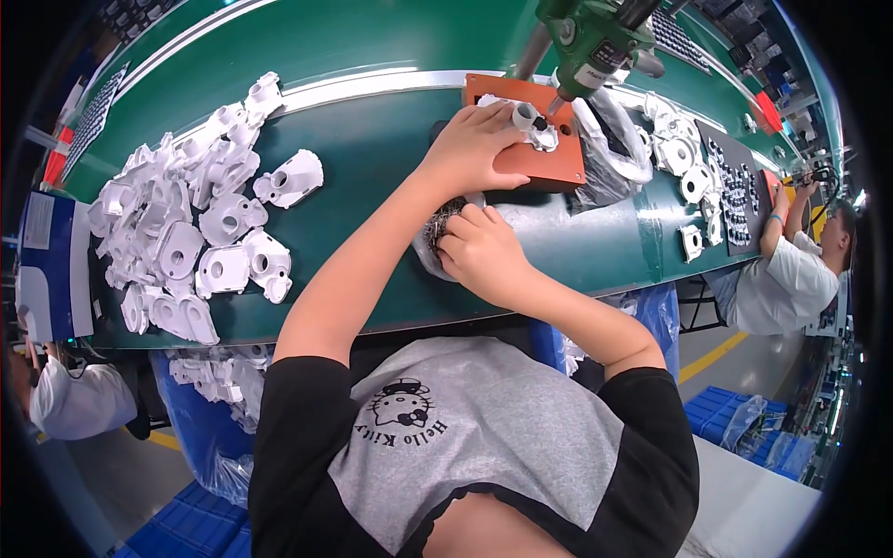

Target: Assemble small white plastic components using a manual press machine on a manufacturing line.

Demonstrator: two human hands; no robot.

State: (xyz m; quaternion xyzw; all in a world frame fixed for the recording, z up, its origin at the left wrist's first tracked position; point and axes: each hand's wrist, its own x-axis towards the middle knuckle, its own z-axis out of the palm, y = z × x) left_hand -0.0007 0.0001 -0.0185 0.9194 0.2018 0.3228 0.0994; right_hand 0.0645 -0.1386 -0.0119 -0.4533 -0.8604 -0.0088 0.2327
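My left hand (473, 149) reaches across to an orange fixture block (549, 173). Its fingers are stretched and the thumb is apart; the fingertips rest by a white cast part (525, 115) lying on the block. Closer to me, my right hand (487, 255) has its fingers curled together over a clear plastic-lined container (432, 257) of small dark pieces. What those fingertips pinch, if anything, is too small to make out. Above the block hangs a green machine head (595, 46), its slim tip close to the white part.
A large heap of white cast parts (177, 244) covers the table's left. Right of the block lies a clear plastic bag (614, 139), then more white parts (677, 149) and a dark tray (730, 186) of small black pieces. Other people sit at both sides.
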